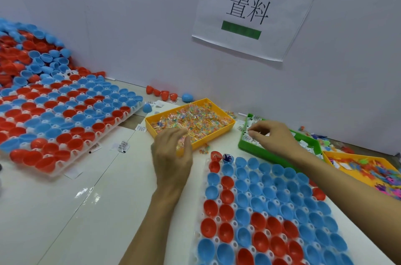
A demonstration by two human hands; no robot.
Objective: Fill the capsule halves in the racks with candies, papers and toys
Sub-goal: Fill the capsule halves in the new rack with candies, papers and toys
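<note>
A white rack (202,241) of red and blue capsule halves lies at the front right; two halves at its far left corner hold something, the others look bare. My left hand (171,154) hovers at the near edge of the yellow candy tray (152,128), fingers curled on several wrapped candies. My right hand (272,136) reaches into the green paper tray (244,144), fingertips pinched on a small paper slip. An orange tray of coloured toys (329,157) sits at the right edge.
A second rack of capsule halves (121,121) lies at the left, with a loose pile of halves (32,52) behind it. Stray capsule halves (161,93) and paper slips (122,146) lie on the white table. A partition with a paper sign (249,8) stands behind.
</note>
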